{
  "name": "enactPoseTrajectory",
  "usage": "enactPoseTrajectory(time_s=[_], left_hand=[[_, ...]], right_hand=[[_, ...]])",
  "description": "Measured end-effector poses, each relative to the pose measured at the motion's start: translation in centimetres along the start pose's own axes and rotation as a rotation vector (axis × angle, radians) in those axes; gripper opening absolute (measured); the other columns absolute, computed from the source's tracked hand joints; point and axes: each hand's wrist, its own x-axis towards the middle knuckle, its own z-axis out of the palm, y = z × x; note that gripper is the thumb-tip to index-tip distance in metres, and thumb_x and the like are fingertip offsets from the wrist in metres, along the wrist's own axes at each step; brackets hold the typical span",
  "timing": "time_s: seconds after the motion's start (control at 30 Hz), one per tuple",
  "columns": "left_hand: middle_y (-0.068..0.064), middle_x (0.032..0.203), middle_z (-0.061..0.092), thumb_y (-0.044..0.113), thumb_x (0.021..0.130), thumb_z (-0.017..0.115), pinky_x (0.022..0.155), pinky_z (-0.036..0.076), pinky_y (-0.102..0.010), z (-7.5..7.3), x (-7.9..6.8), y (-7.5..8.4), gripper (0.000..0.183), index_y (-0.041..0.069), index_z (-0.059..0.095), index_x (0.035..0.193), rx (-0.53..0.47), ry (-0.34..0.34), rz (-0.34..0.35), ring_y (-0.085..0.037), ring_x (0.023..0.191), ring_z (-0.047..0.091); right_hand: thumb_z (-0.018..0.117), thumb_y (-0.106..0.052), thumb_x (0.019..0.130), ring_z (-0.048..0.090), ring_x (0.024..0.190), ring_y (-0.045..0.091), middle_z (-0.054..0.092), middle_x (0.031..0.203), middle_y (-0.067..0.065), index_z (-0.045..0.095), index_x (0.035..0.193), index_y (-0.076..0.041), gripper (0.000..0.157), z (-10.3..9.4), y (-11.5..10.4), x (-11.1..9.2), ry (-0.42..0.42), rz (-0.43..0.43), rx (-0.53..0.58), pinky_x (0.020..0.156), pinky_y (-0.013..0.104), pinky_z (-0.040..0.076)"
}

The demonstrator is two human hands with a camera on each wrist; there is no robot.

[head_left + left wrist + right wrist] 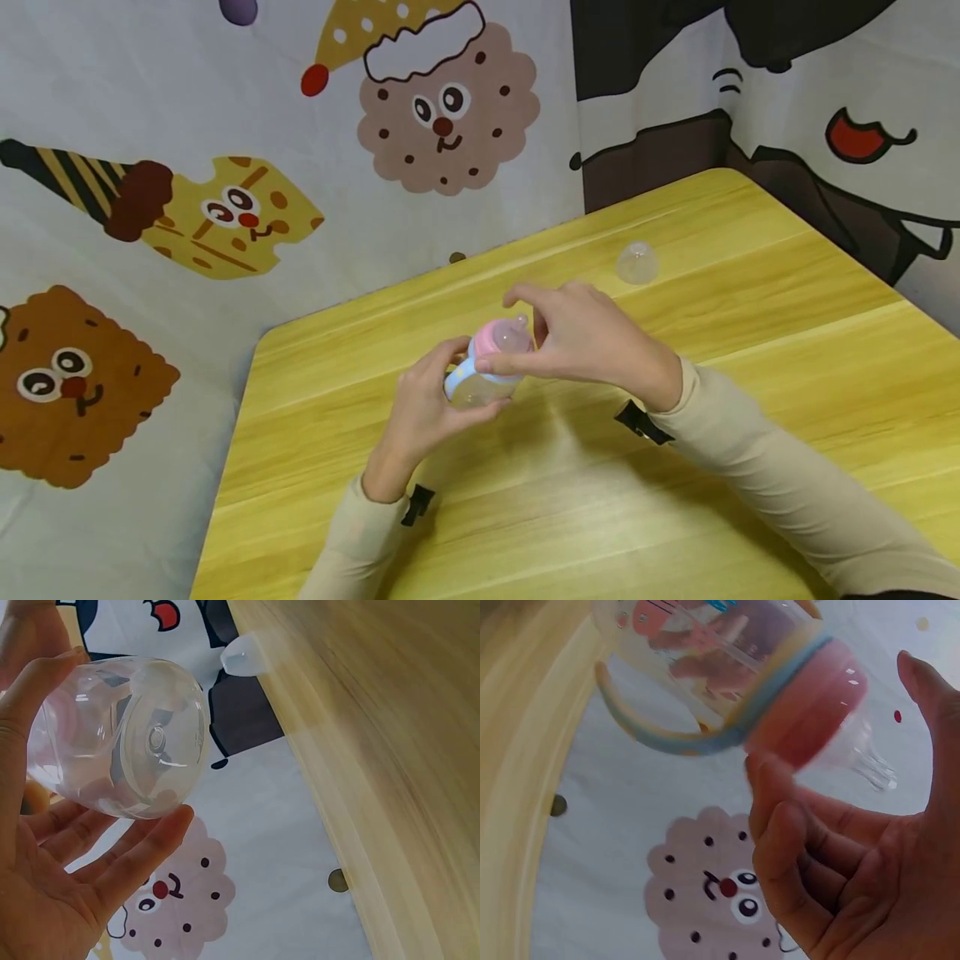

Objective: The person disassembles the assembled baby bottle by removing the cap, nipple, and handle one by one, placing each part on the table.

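A clear baby bottle [480,390] with a pink collar, a clear nipple and a pale blue handle ring is held tilted above the table. My left hand [427,400] grips it around the body, thumb on one side and fingers on the other; the clear base [161,739] faces the left wrist camera. Close to the pink collar [814,709] is my right hand [585,337], its fingers bent and its thumb spread away. One fingertip is right at the collar's edge; whether it touches I cannot tell. Farther back, a clear domed cap [637,263] stands on the table.
The wood-grain table [600,517] has a rounded far corner. Behind it hangs a white cloth [300,108] printed with cartoon biscuits. Black clips [643,422] are at both wrists, by the beige sleeves.
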Motion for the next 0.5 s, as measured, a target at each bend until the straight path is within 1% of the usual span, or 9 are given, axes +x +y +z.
enactPoseTrajectory(time_s=[0.1, 0.17, 0.3, 0.37, 0.5], left_hand=[[-0.005, 0.106, 0.076, 0.039, 0.072, 0.097, 0.069, 0.060, -0.033, 0.00, 0.03, 0.06, 0.073, 0.008, 0.064, 0.129, -0.002, 0.001, 0.005, -0.019, 0.095, 0.073], [-0.005, 0.106, 0.076, 0.040, 0.071, 0.098, 0.070, 0.060, -0.033, 0.02, 0.06, 0.08, 0.074, 0.007, 0.064, 0.128, 0.003, 0.000, 0.017, -0.019, 0.095, 0.074], [-0.004, 0.104, 0.076, 0.040, 0.070, 0.099, 0.070, 0.061, -0.032, 0.07, 0.10, 0.06, 0.075, 0.007, 0.064, 0.127, 0.010, -0.003, 0.036, -0.018, 0.093, 0.074], [-0.004, 0.103, 0.076, 0.040, 0.070, 0.098, 0.069, 0.060, -0.031, 0.09, 0.10, 0.07, 0.074, 0.007, 0.065, 0.127, 0.015, -0.009, 0.042, -0.018, 0.091, 0.073], [-0.004, 0.100, 0.076, 0.041, 0.070, 0.096, 0.066, 0.060, -0.029, 0.02, 0.01, 0.04, 0.072, 0.008, 0.065, 0.126, 0.033, -0.025, 0.041, -0.017, 0.088, 0.072]], right_hand=[[0.080, -0.074, 0.078, 0.057, 0.057, 0.009, 0.063, 0.063, -0.011, 0.071, 0.103, -0.021, 0.059, 0.45, 0.07, 0.09, -0.021, 0.002, 0.015, 0.054, 0.032, 0.048], [0.082, -0.073, 0.078, 0.055, 0.055, 0.009, 0.062, 0.062, -0.011, 0.069, 0.096, -0.022, 0.055, 0.64, 0.10, 0.13, -0.024, 0.000, 0.021, 0.052, 0.031, 0.047], [0.086, -0.066, 0.077, 0.054, 0.054, 0.009, 0.061, 0.062, -0.010, 0.069, 0.093, -0.020, 0.052, 0.80, 0.15, 0.16, -0.022, 0.000, 0.014, 0.050, 0.030, 0.046], [0.087, -0.062, 0.079, 0.054, 0.054, 0.009, 0.061, 0.063, -0.010, 0.070, 0.092, -0.019, 0.048, 0.83, 0.20, 0.14, -0.035, -0.002, 0.021, 0.050, 0.029, 0.046], [0.088, -0.053, 0.082, 0.055, 0.056, 0.008, 0.063, 0.067, -0.010, 0.071, 0.090, -0.015, 0.042, 0.93, 0.39, 0.15, -0.074, -0.041, 0.055, 0.051, 0.027, 0.047]])
